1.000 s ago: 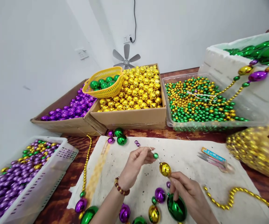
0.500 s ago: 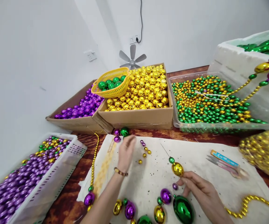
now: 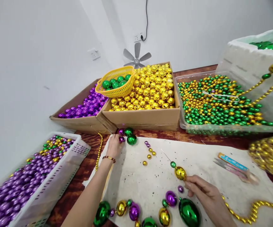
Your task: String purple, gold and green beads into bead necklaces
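My left hand (image 3: 114,147), wearing a beaded bracelet, is at the cloth's far left edge, beside a small purple bead (image 3: 121,139). Its fingertips are hidden, so I cannot tell whether they grip anything. My right hand (image 3: 204,194) is closed, pinching the lower end of a shiny gold bead (image 3: 180,173). Above that bead sits a small green bead (image 3: 173,164), with a thin needle (image 3: 166,155) sticking up from it. Below hangs a strand of purple, gold and green beads, including a large green bead (image 3: 189,212), curving along the cloth's near side.
Large green beads (image 3: 132,139) and several small loose beads (image 3: 149,156) lie on the white cloth (image 3: 198,154). Scissors (image 3: 231,168) and a blue-orange box cutter (image 3: 233,161) lie right. Behind stand a gold-bead carton (image 3: 142,119) and clear bin (image 3: 231,128); a white basket (image 3: 62,176) stands left.
My left hand has moved left from the large green beads to the small purple beads, uncovering a second green bead. My right hand keeps its hold on the gold bead. The view has shifted slightly.
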Available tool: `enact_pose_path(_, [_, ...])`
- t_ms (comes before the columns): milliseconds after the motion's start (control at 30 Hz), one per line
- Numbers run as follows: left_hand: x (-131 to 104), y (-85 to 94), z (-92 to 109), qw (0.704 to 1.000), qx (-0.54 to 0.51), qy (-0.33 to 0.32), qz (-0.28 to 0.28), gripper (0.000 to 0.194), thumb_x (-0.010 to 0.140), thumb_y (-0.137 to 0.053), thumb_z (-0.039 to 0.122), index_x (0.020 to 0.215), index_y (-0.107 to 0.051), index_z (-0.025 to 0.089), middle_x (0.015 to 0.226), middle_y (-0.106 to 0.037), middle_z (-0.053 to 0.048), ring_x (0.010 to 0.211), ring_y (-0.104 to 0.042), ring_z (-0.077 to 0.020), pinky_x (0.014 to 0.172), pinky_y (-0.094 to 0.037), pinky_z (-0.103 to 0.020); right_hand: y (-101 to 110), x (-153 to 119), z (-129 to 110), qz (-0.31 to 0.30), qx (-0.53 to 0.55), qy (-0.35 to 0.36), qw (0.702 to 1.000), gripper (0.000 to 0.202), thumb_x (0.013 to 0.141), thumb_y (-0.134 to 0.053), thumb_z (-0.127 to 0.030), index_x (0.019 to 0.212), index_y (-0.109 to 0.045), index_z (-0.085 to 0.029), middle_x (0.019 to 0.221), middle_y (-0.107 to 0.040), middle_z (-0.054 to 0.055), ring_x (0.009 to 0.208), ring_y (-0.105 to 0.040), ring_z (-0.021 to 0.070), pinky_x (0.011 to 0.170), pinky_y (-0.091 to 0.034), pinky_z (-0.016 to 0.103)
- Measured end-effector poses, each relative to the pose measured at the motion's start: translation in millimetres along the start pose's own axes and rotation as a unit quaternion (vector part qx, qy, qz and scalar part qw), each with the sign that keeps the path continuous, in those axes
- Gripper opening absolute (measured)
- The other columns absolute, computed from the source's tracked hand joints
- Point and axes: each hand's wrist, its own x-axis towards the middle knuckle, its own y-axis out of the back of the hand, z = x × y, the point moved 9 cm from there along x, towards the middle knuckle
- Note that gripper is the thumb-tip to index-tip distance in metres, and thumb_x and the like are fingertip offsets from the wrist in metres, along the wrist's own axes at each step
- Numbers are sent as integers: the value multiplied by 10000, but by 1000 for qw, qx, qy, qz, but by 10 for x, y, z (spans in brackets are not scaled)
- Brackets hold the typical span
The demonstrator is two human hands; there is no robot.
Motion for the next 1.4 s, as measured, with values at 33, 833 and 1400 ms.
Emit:
enact_pose_path(33, [-29, 12, 8, 1000, -10, 3, 4, 269, 602, -731, -47, 755, -631, 150, 795, -549, 4, 929, -484, -183, 882, -345, -246, 11, -5, 3, 5, 5, -1, 1000, 263, 870, -590, -441, 897, -700, -204, 689, -625, 17, 662, -612, 181, 649, -495, 256])
enact_pose_path(833, [-1228, -1584, 595, 795, -490, 321, -160, 214, 861, -646, 291, 1003, -623, 134, 1063, -690, -126, 889, -684, -171, 836, -549, -291, -50, -173, -460, -12, -34, 100, 994, 223, 919, -519, -354, 890, -684, -206, 717, -605, 13, 527, -621, 140, 532, -494, 235])
enact_pose_path(1400, [-1257, -1642, 625, 802, -481, 309, -175, 257, 859, -649, 312, 1037, -611, 131, 1044, -692, -123, 888, -687, -182, 836, -546, -298, -45, -196, -418, -22, -37, 97, 994, 189, 947, -501, -291, 918, -666, -203, 691, -560, -9, 546, -604, 126, 559, -458, 239])
